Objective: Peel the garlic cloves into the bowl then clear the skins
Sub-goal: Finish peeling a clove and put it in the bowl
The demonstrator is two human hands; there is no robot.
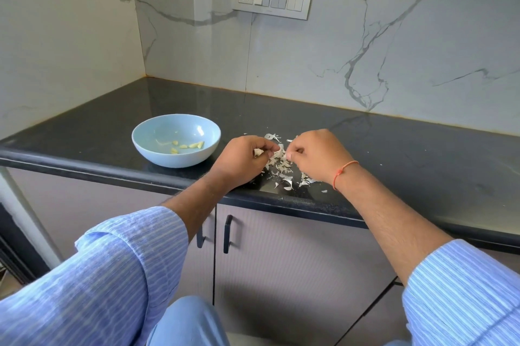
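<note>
Garlic in its pale papery skin is held between the two hands just above the black speckled stone counter, over a scatter of white torn skins. The left hand is curled round it, thumb and fingertips pinching; the right hand is pinched on what appears to be a flap of skin, though the fingers hide most of the piece. Its long axis and pointing direction cannot be told for that reason.

Peeling is judged to be the step in hand, and the task looks partly done: several small yellowish peeled cloves already lie in the round pale-blue ceramic bowl, which stands just to the left of the hands. The next move is judged to call for the skin being pulled free by the right grip while the clove is kept firm in the left, then carried leftward to the bowl. Clearing of the skins has not yet been started.
</note>
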